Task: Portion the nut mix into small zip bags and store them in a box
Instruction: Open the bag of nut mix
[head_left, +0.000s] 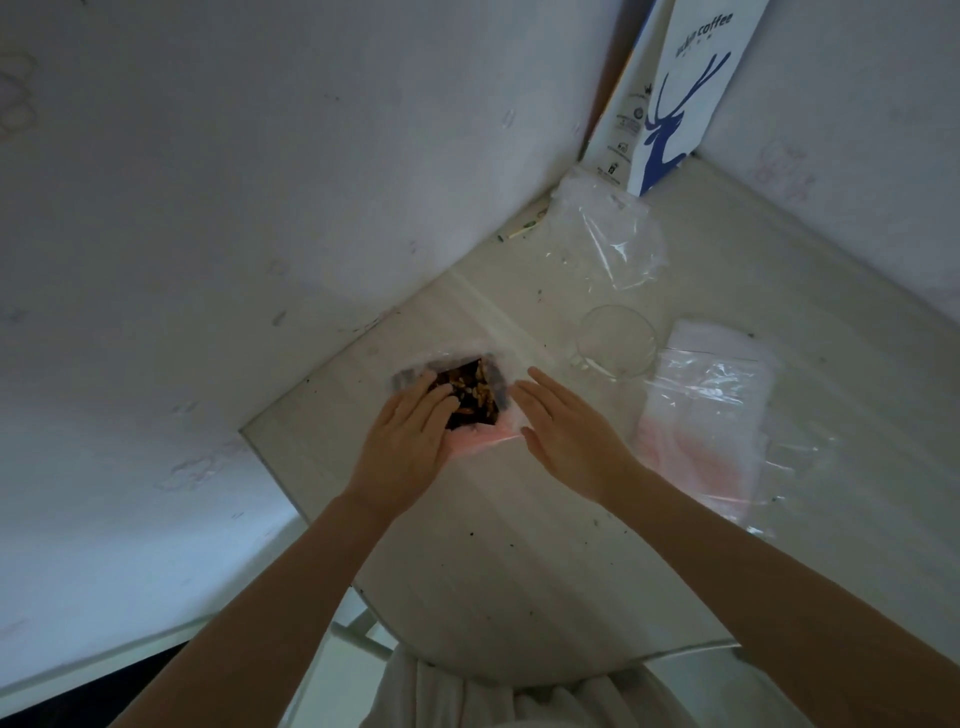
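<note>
A small zip bag (480, 439) with a pink strip lies flat on the white table (519, 545), filled with a brown nut mix (470, 392). My left hand (410, 441) rests flat on the bag's left side, fingers over the nuts. Just right of the bag my right hand (566, 431) hovers with straight, spread fingers; its fingertips are at the bag's right edge. A stack of empty zip bags (711, 410) lies to the right. No box is identifiable apart from a paper bag in the corner.
A clear glass cup (615, 338) stands behind my right hand. A crumpled clear plastic bag (608, 239) lies further back. A white paper coffee bag with a blue deer (691, 93) stands in the wall corner. The wall (260, 208) borders the table's left edge.
</note>
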